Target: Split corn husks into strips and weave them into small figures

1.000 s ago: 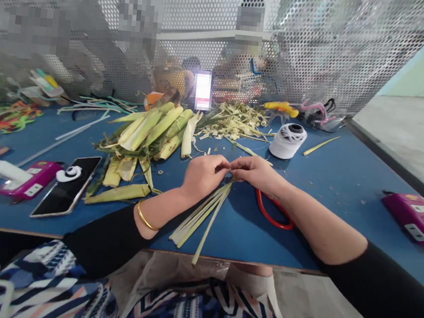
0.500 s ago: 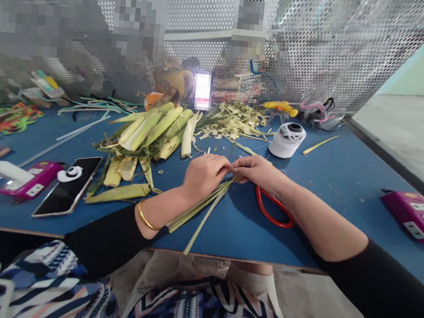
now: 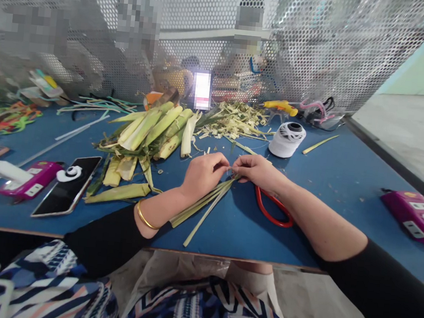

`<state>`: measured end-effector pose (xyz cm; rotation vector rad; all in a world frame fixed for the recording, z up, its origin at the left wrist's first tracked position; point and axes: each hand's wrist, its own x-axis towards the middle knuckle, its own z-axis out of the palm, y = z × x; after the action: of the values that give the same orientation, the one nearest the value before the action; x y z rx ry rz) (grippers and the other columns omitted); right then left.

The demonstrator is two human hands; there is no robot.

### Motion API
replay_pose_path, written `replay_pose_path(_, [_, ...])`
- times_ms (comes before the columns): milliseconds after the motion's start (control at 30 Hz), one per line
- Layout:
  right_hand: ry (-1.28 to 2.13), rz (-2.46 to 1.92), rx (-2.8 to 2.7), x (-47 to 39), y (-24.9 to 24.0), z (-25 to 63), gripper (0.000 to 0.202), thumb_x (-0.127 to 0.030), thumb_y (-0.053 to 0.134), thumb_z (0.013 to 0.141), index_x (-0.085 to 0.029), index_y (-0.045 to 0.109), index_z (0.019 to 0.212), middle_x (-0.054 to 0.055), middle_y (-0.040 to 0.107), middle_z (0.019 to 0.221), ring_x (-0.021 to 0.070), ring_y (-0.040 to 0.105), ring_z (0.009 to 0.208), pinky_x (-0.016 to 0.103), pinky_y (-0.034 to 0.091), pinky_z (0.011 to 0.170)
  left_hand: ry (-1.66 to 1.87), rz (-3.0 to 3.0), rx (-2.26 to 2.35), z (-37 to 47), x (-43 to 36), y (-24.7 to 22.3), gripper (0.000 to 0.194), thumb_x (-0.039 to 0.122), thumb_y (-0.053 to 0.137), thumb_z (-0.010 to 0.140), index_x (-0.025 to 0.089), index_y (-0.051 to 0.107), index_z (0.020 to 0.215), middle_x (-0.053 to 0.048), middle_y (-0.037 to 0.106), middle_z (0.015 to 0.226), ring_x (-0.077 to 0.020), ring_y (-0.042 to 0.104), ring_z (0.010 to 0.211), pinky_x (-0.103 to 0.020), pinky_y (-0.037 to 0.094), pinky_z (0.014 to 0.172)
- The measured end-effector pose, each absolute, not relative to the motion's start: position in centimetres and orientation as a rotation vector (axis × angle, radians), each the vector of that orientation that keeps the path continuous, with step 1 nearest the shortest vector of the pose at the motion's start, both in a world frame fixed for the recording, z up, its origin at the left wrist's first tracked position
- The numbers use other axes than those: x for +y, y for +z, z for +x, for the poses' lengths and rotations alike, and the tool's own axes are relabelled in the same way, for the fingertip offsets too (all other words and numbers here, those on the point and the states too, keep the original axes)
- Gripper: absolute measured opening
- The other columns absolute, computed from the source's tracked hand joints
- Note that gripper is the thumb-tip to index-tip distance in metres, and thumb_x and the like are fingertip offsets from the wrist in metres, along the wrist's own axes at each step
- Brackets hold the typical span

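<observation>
My left hand is closed in a pinch, its fingertips on a thin strand that is hard to make out. Close against it, my right hand pinches the gathered upper end of some corn husk strips. These strips fan down and left beneath my left wrist toward the table's front edge. Under my right wrist lies a pair of scissors with red handles, its blades hidden. A cone of white thread stands beyond my right hand.
Corn husks are piled on the blue table, with shredded husk behind. A phone and a purple power strip lie left; another purple power strip lies right. A perforated metal screen stands at the back.
My fingertips have shifted slightly, with a small gap opening between the two hands. The loose lower ends of the strips have moved up a little.
</observation>
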<state>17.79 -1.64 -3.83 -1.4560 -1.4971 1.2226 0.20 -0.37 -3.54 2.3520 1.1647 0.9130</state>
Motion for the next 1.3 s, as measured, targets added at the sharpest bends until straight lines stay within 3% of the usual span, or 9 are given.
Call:
replay_pose_path(300, [0.858,-1.472,-1.827,-1.6,-3.8,18.4,0.01,-0.021,0.055,0.075,-0.018,0.059,0.067,-0.002,0.057,0.06,0.0121,0.05,0.058,0.025,0.039,0.057,0.873,2.072,1.141,0.3,0.2,-3.8,0.012,0.028,0.06,0.082,0.019,0.06,0.074,0.0,0.066,0.071,-0.014,0.059,0.068,-0.025,0.043,0.067])
replay_pose_path(400, [0.626,-1.43,-1.987,-1.6,-3.5,18.7,0.009,-0.02,0.058,0.076,-0.019,0.064,0.069,0.001,0.063,0.073,0.0147,0.055,0.07,0.028,0.042,0.067,0.866,1.991,1.114,0.3,0.6,-4.2,0.01,0.025,0.059,0.081,0.019,0.057,0.074,0.001,0.063,0.067,-0.0131,0.058,0.064,-0.025,0.044,0.066])
replay_pose_path(500, [0.383,-1.332,-2.068,-1.6,-3.3,19.0,0.012,-0.016,0.06,0.076,-0.02,0.067,0.068,0.006,0.067,0.097,0.0216,0.059,0.094,0.035,0.044,0.086,0.862,1.941,1.131,0.4,1.1,-4.6,0.01,0.023,0.059,0.081,0.019,0.056,0.073,0.002,0.061,0.065,-0.0133,0.058,0.064,-0.025,0.044,0.065])
replay_pose_path(600, [0.241,-1.292,-2.113,-1.7,-2.8,19.4,0.013,-0.014,0.062,0.076,-0.02,0.069,0.066,0.008,0.067,0.1,0.0252,0.058,0.1,0.039,0.042,0.09,0.852,1.983,1.208,0.3,1.4,-4.7,0.01,0.022,0.059,0.08,0.019,0.057,0.071,0.001,0.061,0.068,-0.0142,0.057,0.068,-0.026,0.043,0.066])
replay_pose_path(733, [0.451,-1.269,-2.178,-2.0,-2.0,19.5,0.013,-0.014,0.06,0.077,-0.02,0.068,0.068,0.006,0.066,0.09,0.0183,0.06,0.081,0.033,0.045,0.079,0.791,2.103,1.334,0.2,1.7,-4.6,0.01,0.019,0.057,0.079,0.018,0.058,0.069,0.0,0.062,0.07,-0.0152,0.055,0.068,-0.028,0.04,0.065])
replay_pose_path(933, [0.915,-1.047,-2.111,-2.1,-2.3,18.6,0.012,-0.021,0.059,0.078,-0.018,0.062,0.067,0.006,0.07,0.093,0.0189,0.063,0.093,0.032,0.047,0.082,0.734,2.181,1.366,0.1,1.8,-4.7,0.01,0.014,0.055,0.077,0.019,0.059,0.069,0.0,0.061,0.067,-0.0153,0.053,0.065,-0.028,0.038,0.063])
replay_pose_path(1067, [1.248,-1.015,-1.788,-1.4,-3.7,18.3,0.015,-0.032,0.061,0.079,-0.017,0.062,0.076,0.005,0.071,0.081,0.0163,0.066,0.076,0.03,0.05,0.07,0.804,2.022,1.302,0.1,2.0,-4.9,0.009,0.016,0.058,0.077,0.018,0.059,0.068,0.001,0.061,0.066,-0.0139,0.053,0.064,-0.026,0.039,0.063])
replay_pose_path(1300, [1.247,-0.999,-1.594,-0.2,-5.7,18.2,0.022,-0.039,0.067,0.074,-0.018,0.061,0.07,0.003,0.068,0.068,0.015,0.065,0.066,0.029,0.051,0.065,0.918,1.395,1.111,0.6,1.8,-4.4,0.012,0.013,0.055,0.081,0.017,0.051,0.071,0.002,0.058,0.064,-0.008,0.049,0.053,-0.021,0.035,0.051])
